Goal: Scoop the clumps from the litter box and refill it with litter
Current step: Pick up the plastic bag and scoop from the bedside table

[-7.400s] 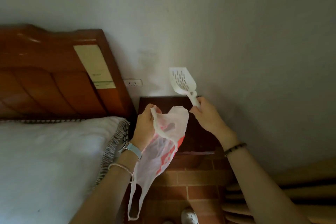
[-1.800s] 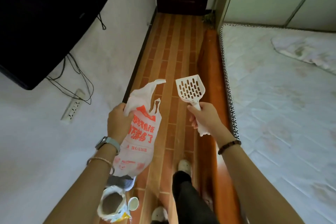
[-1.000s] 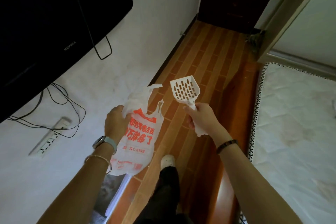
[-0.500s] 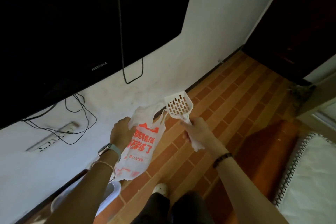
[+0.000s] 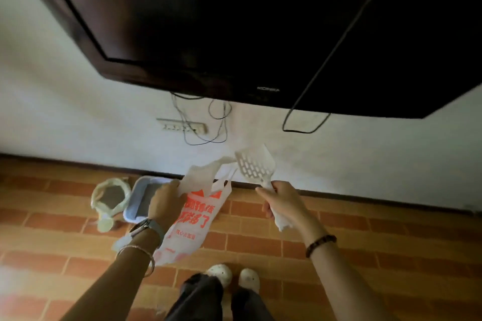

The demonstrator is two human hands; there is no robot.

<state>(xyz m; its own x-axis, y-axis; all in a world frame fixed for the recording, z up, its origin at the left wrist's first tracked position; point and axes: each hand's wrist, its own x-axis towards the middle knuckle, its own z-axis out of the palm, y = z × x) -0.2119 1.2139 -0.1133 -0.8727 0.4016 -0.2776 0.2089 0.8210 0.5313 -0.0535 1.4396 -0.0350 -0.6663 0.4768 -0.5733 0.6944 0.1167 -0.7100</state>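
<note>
Litter box (image 5: pixel 130 209) half behind left hand (image 5: pixel 166 204)

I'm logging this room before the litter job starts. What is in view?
television: one, black, on the white wall
cables: several, dark, below the television
power strip: one, white, on the wall
litter box: one, pale blue, on the floor by the wall
litter sack: one, pale, open, left of the litter box
cup: one, pale, on the floor before the sack
plastic bag: one, white with red print, in the left hand
scoop: one, white, slotted, in the right hand
shoes: two, white, on the brick-patterned floor
left hand: one, grips the plastic bag
right hand: one, grips the scoop handle
</note>
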